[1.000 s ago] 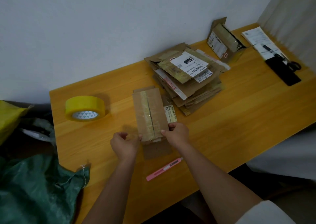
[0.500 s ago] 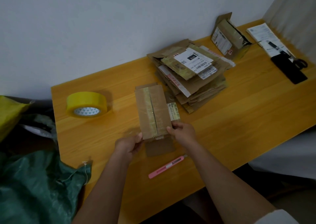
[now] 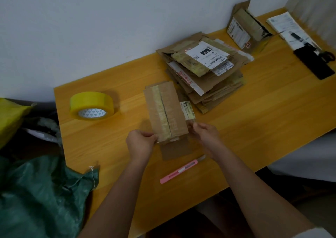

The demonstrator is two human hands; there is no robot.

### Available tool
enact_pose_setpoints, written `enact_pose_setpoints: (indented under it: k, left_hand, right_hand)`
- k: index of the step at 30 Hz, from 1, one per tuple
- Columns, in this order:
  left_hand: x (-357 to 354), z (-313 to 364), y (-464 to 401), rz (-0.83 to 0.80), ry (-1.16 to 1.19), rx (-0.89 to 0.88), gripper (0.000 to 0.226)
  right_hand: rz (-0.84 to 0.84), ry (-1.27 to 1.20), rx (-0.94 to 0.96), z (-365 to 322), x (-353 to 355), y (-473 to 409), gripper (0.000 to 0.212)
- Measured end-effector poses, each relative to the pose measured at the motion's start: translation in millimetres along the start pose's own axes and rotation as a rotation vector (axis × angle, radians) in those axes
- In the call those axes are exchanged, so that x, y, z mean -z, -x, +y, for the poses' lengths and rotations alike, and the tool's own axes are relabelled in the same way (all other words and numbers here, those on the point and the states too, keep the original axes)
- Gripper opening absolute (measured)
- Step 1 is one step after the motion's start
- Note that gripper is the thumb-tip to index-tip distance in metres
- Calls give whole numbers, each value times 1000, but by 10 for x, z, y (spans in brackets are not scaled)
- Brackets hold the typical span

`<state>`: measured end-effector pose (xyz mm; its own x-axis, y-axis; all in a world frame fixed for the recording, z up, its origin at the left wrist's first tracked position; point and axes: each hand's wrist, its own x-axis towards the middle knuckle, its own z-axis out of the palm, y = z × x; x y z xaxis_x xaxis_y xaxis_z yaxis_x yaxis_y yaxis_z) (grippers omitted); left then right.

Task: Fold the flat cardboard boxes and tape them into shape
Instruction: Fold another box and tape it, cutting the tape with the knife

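Opening up one flat cardboard box [image 3: 166, 110] near the middle of the desk [image 3: 254, 121] — both hands are pinching its near end. Left hand [image 3: 141, 143] is closed on the near-left corner, right hand [image 3: 205, 134] grips the near-right edge, beside a small white label. Box lies flat, long axis toward the wall, old tape strip down its centre seam, a loose flap poking out toward the desk's front edge. Step looks like squaring the flat blank into shape; nothing taped on this one yet, I'd say. Next move likely calls for pushing the side edges inward so it pops open, then folding the flaps. Yellow tape roll [image 3: 91, 105] sits near the desk's left edge, well apart; pink cutter [image 3: 179, 172] lies just in front of the box, near the front edge — both in reach. Stack of flat boxes [image 3: 201, 74] waits by the back edge, one shaped box [image 3: 245, 27] at the back right
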<state>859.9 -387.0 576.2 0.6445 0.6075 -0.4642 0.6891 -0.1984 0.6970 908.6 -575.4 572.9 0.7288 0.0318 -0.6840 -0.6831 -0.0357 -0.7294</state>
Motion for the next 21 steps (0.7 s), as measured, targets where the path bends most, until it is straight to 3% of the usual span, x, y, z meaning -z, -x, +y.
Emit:
enact_pose_setpoints:
  k: [3, 6, 9, 12, 16, 19, 21]
  left_hand:
    - [-52, 0, 29, 2, -9, -26, 28]
    - [-73, 14, -7, 15, -13, 19, 30]
    - [-56, 14, 3, 16, -16, 3, 21]
    - [-25, -10, 93, -4, -57, -182, 34]
    - [-17, -18, 207, -71, -238, -420, 32]
    - [-85, -71, 219, -70, -315, -525, 44]
    - [-142, -103, 214, -25, -326, -555, 40]
  right_hand:
    - [242, 188, 218, 74, 89, 111, 18]
    - [143, 242, 293, 171, 93, 220, 21]
    - [85, 452, 383, 222, 15, 212, 49]
    - [75, 574, 527, 195, -96, 187, 58]
    - [112, 734, 584, 175, -144, 88, 55]
    - [153, 805, 588, 188, -167, 1, 55]
    - [148, 799, 607, 187, -153, -62, 48]
